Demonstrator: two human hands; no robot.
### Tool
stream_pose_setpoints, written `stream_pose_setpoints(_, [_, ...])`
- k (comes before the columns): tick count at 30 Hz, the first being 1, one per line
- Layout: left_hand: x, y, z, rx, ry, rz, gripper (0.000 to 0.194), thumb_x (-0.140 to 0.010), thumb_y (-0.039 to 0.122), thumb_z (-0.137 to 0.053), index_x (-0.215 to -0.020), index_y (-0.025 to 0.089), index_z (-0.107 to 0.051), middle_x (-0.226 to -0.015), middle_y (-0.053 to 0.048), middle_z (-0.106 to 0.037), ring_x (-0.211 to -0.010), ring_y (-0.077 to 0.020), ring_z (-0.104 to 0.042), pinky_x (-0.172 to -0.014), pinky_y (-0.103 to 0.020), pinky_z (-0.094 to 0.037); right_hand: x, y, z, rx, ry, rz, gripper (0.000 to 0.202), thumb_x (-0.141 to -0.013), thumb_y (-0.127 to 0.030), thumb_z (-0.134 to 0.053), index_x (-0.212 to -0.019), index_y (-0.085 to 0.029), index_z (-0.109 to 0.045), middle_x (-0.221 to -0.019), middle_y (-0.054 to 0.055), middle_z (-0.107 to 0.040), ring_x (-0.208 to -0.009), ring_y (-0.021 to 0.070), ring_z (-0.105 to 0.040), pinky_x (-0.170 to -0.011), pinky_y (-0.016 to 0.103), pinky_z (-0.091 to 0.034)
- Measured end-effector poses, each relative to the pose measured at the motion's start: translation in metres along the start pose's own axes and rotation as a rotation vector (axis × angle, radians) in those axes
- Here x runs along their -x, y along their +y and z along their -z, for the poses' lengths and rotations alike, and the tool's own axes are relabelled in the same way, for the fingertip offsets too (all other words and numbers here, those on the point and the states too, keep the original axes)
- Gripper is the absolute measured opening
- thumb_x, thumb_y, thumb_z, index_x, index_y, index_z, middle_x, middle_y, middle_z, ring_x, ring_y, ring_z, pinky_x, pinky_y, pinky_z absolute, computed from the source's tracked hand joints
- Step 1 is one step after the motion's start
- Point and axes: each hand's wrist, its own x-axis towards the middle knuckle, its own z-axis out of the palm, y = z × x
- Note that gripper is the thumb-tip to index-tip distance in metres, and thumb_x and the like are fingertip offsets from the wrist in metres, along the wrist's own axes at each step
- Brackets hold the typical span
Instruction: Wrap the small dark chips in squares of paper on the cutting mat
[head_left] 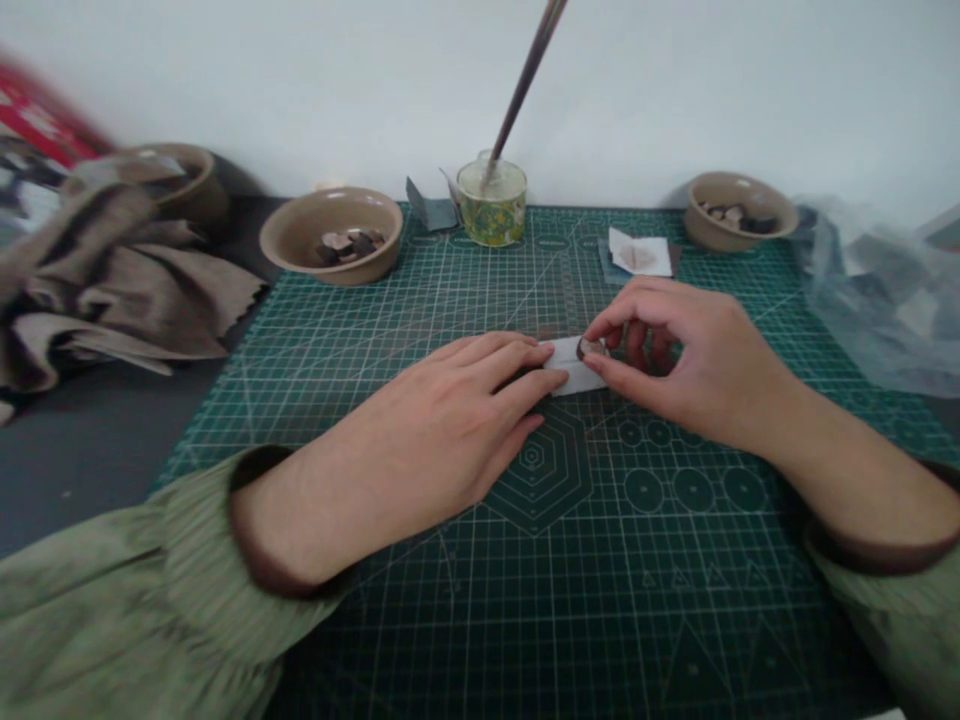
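Between the thumb and index finger of my right hand (pixel 675 345) is a small rounded piece (pixel 594 348) with a dark edge and a paler face. It is held at the right part of a creased white paper strip (pixel 568 368). My left hand (pixel 480 395) lies over the left end of that strip, its fingers stretched out and the tips touching the paper. The strip rests on a green cutting mat (pixel 525 560) with printed grid lines and shapes. What kind of material the piece is, I cannot make out.
Brown bowls with small dark and pale pieces stand back left (pixel 281 235) and back right (pixel 780 215). A patterned cup (pixel 491 215) holds a long stick. Folded white paper (pixel 651 257) lies near the right bowl. Brown cloth (pixel 150 290) lies left, clear plastic (pixel 885 300) right.
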Motion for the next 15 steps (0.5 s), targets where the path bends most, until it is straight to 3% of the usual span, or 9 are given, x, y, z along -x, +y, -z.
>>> stream_pose_setpoints(4, [-0.0050,0.0006,0.0033,0.008,-0.003,0.027,0.042,-0.113,0.023,-0.053,-0.152,0.016,-0.065,-0.128,-0.016,-0.070,-0.122,-0.0316,-0.067,-0.105,-0.053,-0.062,0.0022,-0.0035,0.0058,-0.116,-0.045,0.007,0.011,-0.098,-0.033,-0.078,-0.106,-0.026,-0.077,-0.106,0.005,-0.080,-0.086,0.0230,-0.074,-0.069,0.036,-0.059])
stream_pose_setpoints(8, [-0.0076,0.0028,0.0076,0.097,0.028,0.014,0.035,-0.113,0.023,-0.053,-0.140,0.013,-0.073,-0.117,-0.014,-0.071,-0.115,-0.0299,-0.067,-0.107,-0.054,-0.061,0.0031,-0.0013,0.0052,-0.087,-0.071,0.017,0.009,-0.098,-0.031,-0.077,-0.106,-0.026,-0.077,-0.107,0.004,-0.081,-0.084,0.0222,-0.074,-0.072,0.037,-0.060])
stream_pose_setpoints(11, [-0.0055,0.0034,0.0083,0.166,0.013,-0.004,0.031,-0.112,0.026,-0.056,-0.131,0.016,-0.078,-0.128,-0.014,-0.070,-0.122,-0.0293,-0.067,-0.111,-0.052,-0.060,0.0029,0.0013,0.0036,-0.072,-0.062,0.014,0.010,-0.098,-0.031,-0.077,-0.105,-0.025,-0.076,-0.107,0.004,-0.081,-0.083,0.0214,-0.074,-0.073,0.037,-0.060])
stream_pose_setpoints(15, [-0.0013,0.0020,0.0067,0.175,-0.002,0.017,0.035,-0.113,0.029,-0.056,-0.140,0.021,-0.076,-0.148,-0.014,-0.065,-0.136,-0.0300,-0.065,-0.119,-0.053,-0.058,0.0028,0.0015,0.0037,-0.078,-0.040,0.007,0.010,-0.097,-0.031,-0.078,-0.104,-0.024,-0.077,-0.105,0.004,-0.081,-0.082,0.0204,-0.075,-0.076,0.037,-0.061])
